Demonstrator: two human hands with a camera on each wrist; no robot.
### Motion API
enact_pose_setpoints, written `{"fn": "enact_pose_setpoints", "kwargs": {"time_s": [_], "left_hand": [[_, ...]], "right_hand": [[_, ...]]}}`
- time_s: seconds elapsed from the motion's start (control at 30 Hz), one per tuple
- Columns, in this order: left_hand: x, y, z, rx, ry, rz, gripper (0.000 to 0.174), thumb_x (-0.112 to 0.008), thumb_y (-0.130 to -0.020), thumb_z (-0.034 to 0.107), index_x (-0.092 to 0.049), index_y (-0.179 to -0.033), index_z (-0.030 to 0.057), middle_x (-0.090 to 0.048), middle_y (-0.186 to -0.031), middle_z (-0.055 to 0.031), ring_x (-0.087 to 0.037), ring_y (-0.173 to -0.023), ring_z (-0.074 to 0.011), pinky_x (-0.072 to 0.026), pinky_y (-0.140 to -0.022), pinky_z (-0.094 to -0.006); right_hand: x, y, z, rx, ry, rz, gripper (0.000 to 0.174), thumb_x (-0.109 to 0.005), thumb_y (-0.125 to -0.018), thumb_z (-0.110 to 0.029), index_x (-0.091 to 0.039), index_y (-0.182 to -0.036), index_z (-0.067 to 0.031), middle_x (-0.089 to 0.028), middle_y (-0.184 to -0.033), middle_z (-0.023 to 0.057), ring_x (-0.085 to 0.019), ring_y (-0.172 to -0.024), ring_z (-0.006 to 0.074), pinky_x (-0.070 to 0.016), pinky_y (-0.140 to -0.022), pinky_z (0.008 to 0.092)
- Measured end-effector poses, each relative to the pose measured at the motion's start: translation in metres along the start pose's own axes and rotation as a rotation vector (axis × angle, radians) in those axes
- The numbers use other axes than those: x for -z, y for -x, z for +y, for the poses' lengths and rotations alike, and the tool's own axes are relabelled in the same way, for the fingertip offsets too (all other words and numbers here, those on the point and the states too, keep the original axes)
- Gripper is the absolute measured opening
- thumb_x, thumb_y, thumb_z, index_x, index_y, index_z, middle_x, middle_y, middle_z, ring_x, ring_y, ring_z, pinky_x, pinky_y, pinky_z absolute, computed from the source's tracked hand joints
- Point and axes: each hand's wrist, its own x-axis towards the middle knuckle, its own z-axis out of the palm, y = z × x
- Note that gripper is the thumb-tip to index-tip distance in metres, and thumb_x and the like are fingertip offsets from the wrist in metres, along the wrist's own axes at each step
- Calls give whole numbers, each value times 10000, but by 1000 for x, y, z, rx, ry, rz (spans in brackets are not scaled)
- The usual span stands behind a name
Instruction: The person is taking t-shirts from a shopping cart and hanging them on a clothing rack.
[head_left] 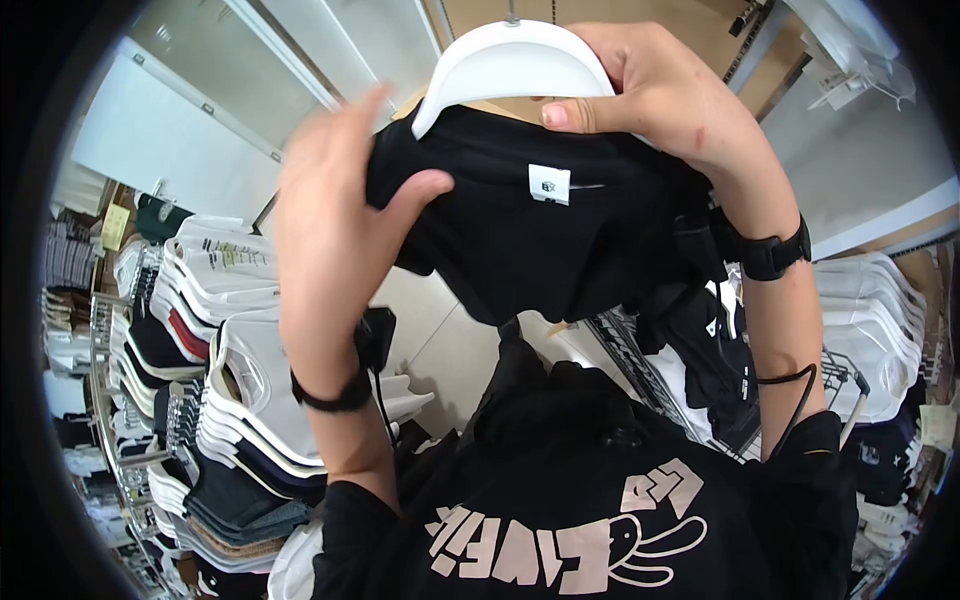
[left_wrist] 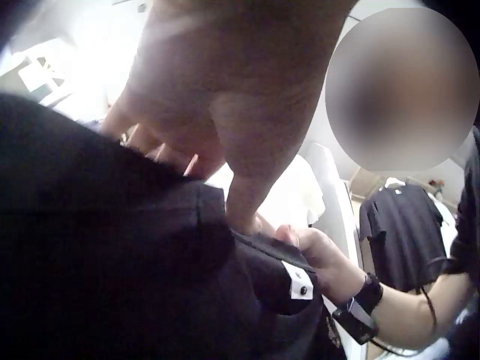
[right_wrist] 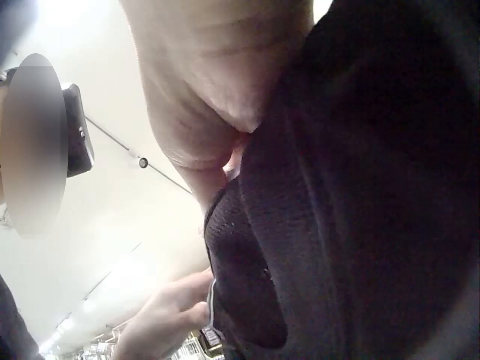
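A black T-shirt [head_left: 500, 250] hangs on a white hanger [head_left: 508, 38] in front of my chest, its white neck label [head_left: 549, 185] facing me. My right hand [head_left: 675, 95] grips the right side of the collar and hanger, thumb in front and fingers partly hidden behind. At the left shoulder is my left hand [head_left: 335, 215], blurred, with its fingers fairly straight and its thumb spread over the cloth. Seen from the left wrist, its fingers pass behind the black fabric [left_wrist: 97, 240] while the thumb comes down at the collar.
Racks of hung shirts [head_left: 265, 400] line the left side. More white shirts [head_left: 865, 330] hang at the right. Below the right forearm, a wire basket [head_left: 845, 385] and dark garments [head_left: 715, 370] lie close by. White panels [head_left: 170, 135] stand at the back left.
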Motion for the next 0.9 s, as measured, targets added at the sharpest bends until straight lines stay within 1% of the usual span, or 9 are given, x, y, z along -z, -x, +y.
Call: {"fn": "enact_pose_setpoints", "kwargs": {"time_s": [0.07, 0.13, 0.2, 0.23, 0.33, 0.5, 0.7, 0.77, 0.9], "left_hand": [[-5, -3, -7, 289, 180, -251, 346, -761, -790, 250, -639, -931, -41, -601, -715, -224, -595, -635, -363, -480, -611, -358], [-13, -3, -12, 290, 141, -211, 338, -741, -809, 269, -636, -897, -41, -582, -684, -225, -577, -603, -367, -463, -578, -364], [-23, 2, -17, 246, 126, -132, 361, -705, -841, 302, -604, -804, -43, -538, -632, -230, -521, -557, -387, -425, -526, -383], [-24, 2, -17, 238, 133, -126, 386, -713, -835, 307, -575, -760, -45, -516, -612, -226, -493, -545, -395, -405, -514, -394], [-23, 2, -15, 256, 104, -151, 390, -729, -822, 300, -564, -737, -43, -511, -603, -210, -479, -521, -368, -400, -504, -387], [-17, -2, -5, 252, 89, -84, 353, -760, -785, 256, -557, -726, -27, -548, -593, -197, -554, -545, -365, -437, -505, -390], [-15, 2, -5, 410, 86, -135, 337, -737, -821, 299, -639, -838, -22, -531, -585, -156, -496, -499, -291, -407, -508, -356], [-15, 4, -7, 428, 76, -95, 337, -729, -830, 299, -635, -844, -24, -509, -578, -151, -466, -501, -277, -402, -520, -350], [-13, 8, -5, 496, 32, -93, 335, -721, -839, 297, -628, -843, -25, -483, -573, -144, -434, -510, -263, -395, -530, -338]], "right_hand": [[-1, -7, -19, 73, -15, -45, 331, -758, -804, -199, -635, -1010, 29, -667, -892, 83, -615, -820, 151, -485, -736, 288], [-4, -15, -23, 147, -33, -93, 343, -724, -828, -203, -644, -1054, 42, -695, -940, 112, -647, -869, 160, -503, -747, 282], [-12, -25, -11, 243, 407, 163, 374, -693, -837, -179, -615, -1092, 83, -685, -985, 194, -662, -919, 269, -515, -774, 334], [-19, -20, -7, 261, 395, 162, 374, -693, -837, -179, -615, -1092, 83, -685, -985, 194, -662, -919, 269, -515, -774, 334], [-55, 25, -2, 420, 867, 652, 347, -749, -739, -123, -580, -1008, 16, -547, -859, 121, -537, -777, 301, -422, -690, 373], [-96, 31, 19, 274, 824, 512, 361, -697, -705, -62, -609, -1044, 24, -566, -951, 109, -516, -806, 267, -395, -706, 376], [-97, 35, 21, 451, 704, 485, 241, -623, -624, -20, -661, -862, -24, -593, -899, 42, -515, -822, 242, -386, -777, 389], [-103, 50, -1, 461, 735, 451, 226, -613, -607, -41, -628, -830, -3, -569, -875, 63, -534, -849, 264, -405, -907, 491], [-131, 81, -9, 452, 594, 366, 268, -602, -635, -17, -580, -887, 72, -538, -846, 130, -537, -771, 279, -425, -926, 575]]}}
